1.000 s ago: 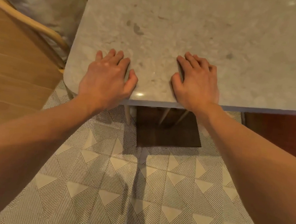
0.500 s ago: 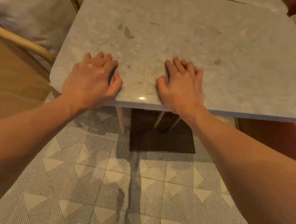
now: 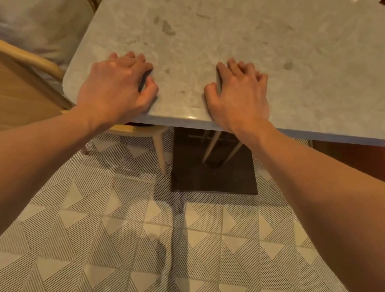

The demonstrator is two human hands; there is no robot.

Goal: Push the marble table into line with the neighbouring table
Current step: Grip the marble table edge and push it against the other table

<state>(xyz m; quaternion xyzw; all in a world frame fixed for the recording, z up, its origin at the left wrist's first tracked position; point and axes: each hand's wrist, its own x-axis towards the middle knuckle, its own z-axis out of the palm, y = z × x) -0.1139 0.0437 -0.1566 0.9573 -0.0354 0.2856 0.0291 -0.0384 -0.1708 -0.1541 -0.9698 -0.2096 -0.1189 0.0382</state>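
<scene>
Hands, left (image 3: 115,87) and right (image 3: 239,96), press marble table (image 3: 223,25).

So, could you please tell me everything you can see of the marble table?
The marble table has a pale grey, mottled stone-look top with darker flecks, a thin edge and a rounded near-left corner. It stands level on a dark square base on the patterned tile floor. Both hands, the left hand and right hand, rest on top at its near edge, fingers bent. Nothing else lies on the visible part.
</scene>
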